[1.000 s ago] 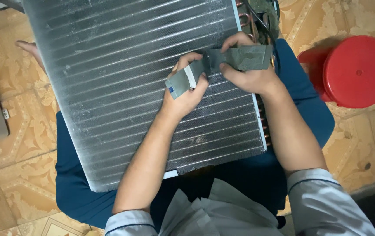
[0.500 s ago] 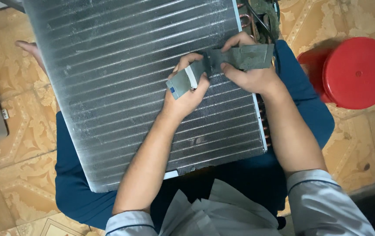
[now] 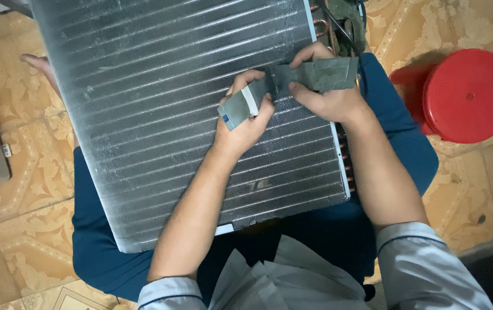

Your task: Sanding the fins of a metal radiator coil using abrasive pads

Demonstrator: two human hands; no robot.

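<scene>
Hands mid-frame: left hand [image 3: 245, 117] and right hand [image 3: 326, 95] gripping grey strip [image 3: 292, 83] over coil [image 3: 189, 115]; probably pressing down next.

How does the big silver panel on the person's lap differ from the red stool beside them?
The finned panel is silvery, flat and rectangular; the stool is red with a round top. The panel rests across the person's lap, the stool stands on the tiled floor. Both hands, left and right, work a grey strip over the panel; nothing touches the stool.
</scene>
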